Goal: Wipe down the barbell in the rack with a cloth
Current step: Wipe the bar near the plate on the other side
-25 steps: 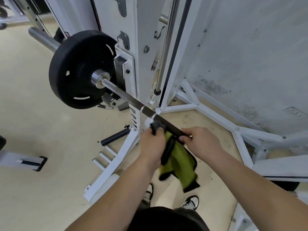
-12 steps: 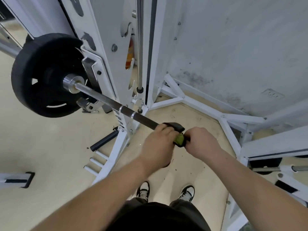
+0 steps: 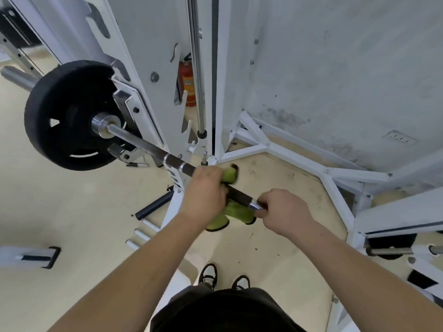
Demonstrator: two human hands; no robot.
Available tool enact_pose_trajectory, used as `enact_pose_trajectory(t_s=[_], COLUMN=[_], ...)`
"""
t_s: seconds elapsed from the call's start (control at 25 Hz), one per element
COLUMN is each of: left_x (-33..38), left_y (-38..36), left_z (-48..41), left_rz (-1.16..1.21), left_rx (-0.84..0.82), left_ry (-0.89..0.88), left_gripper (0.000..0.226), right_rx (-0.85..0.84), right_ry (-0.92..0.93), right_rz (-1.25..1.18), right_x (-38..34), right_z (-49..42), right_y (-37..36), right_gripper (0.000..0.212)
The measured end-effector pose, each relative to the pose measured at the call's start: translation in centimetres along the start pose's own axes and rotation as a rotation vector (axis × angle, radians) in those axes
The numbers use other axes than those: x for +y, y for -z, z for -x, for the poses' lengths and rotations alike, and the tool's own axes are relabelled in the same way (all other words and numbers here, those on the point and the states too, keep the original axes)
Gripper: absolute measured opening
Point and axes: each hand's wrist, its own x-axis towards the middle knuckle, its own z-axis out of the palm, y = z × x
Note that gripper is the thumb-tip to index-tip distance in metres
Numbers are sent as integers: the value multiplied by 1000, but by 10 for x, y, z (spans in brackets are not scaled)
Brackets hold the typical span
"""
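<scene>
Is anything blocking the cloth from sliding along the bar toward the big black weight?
Nothing visible on that stretch: the bar runs bare from the left hand and cloth up to the weight. The other way, the right hand grips the bar.

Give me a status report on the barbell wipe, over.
Grips: left hand clamps cloth round barbell, right hand holds bare bar beside it. Further along the bar: rack, then weight plate.

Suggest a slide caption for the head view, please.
Left hand wraps green cloth round the racked barbell; right hand grips it.
</scene>
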Motion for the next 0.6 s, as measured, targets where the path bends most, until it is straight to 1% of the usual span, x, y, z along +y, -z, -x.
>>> enact_pose_trajectory(t_s=[0.04, 0.08, 0.12, 0.16, 0.2, 0.24, 0.28, 0.32, 0.4, 0.44, 0.48, 0.52, 0.6], left_x=[4, 15, 32, 46, 48, 42, 29, 16, -1, 2, 13, 24, 29], left_y=[0, -6, -15, -24, -28, -22, -14, -4, 11, 10, 2, -6, -14], left_z=[-1, 5, 18, 34, 41, 36, 24, 6, -15, -15, -9, 2, 23], left_rz=[-17, -28, -27, -9, -6, 6, -7, -55, -151, -181, -184, -156, -53], left_rx=[69, 80, 18, -56, -117, -165, -188, -161, -35, 26, 52, 29, -60], left_ry=[81, 94, 32, -78, -184, -235, -211, -136, 31, 73, 68, 21, -122], left_gripper=[17, 18, 22, 28, 33, 35, 33, 28, 14, 12, 15, 19, 30], right_rx=[6, 6, -1, -12, -25, -29, -18, 4, 14, -10, -64, -146, -327], right_ry=[9, 9, 2, -13, -20, -16, -10, -7, 1, 3, 9, 17, 41], right_rz=[-18, -48, -88, -132, -161, -163, -153, -140, -114, -104, -105, -126, -166], right_x=[2, 3, 3, 5, 8, 9, 9, 8, 6, 5, 4, 4, 2], right_z=[-1, -1, -2, -2, -3, -3, -2, -2, -1, -2, -7, -12, -28], right_y=[0, 1, 2, 3, 4, 4, 3, 2, 0, 1, 3, 7, 14], right_gripper=[9, 8, 8, 10, 13, 15, 15, 15, 13, 12, 11, 13, 24])
